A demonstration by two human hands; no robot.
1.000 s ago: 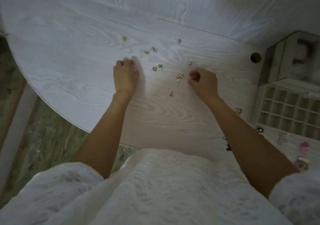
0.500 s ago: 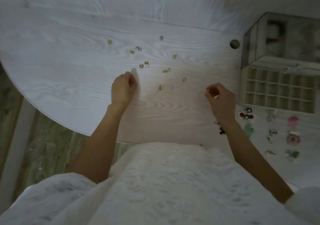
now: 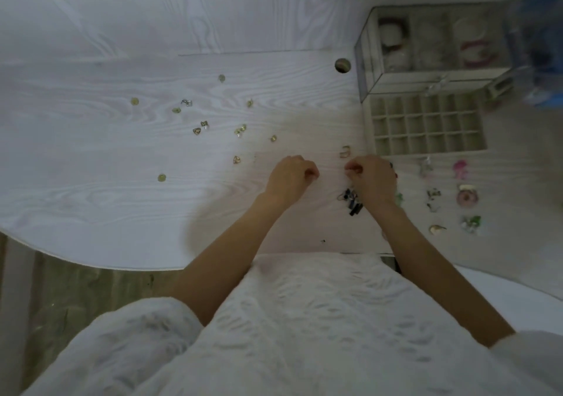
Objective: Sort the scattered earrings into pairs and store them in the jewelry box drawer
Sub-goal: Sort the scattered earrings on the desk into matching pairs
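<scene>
Both hands have come away from the scatter of small gold earrings and now sit close together near the bench's front edge, just below and left of the drawer. The left hand (image 3: 291, 176) has travelled furthest, from the middle of the scatter across to the right; the right hand (image 3: 370, 177) has drawn in beside the sorted pieces. Each hand has its fingers curled tight toward the thumb, as if pinching something tiny, but whether an earring sits in either pinch cannot be told. This likely means a matched pair is being brought over to be laid down or boxed.

About a dozen gold earrings (image 3: 240, 130) lie loose on the left half of the bench (image 3: 91, 158), small, shiny, some heart-like, some round, so most of the sorting seems undone. One thin wire hoop (image 3: 345, 151) lies just above the right hand, and a dark beaded cluster (image 3: 352, 202) lies touching or nearly touching that wrist. Right of the hands, pink, green and pearly earrings (image 3: 467, 197) lie in rough rows.

The drawer (image 3: 426, 126) is pulled out, a pale grid of small square cells that look empty, in front of the clear-walled jewelry box (image 3: 426, 48). The bench is pale wood grain, smooth and matt.
</scene>
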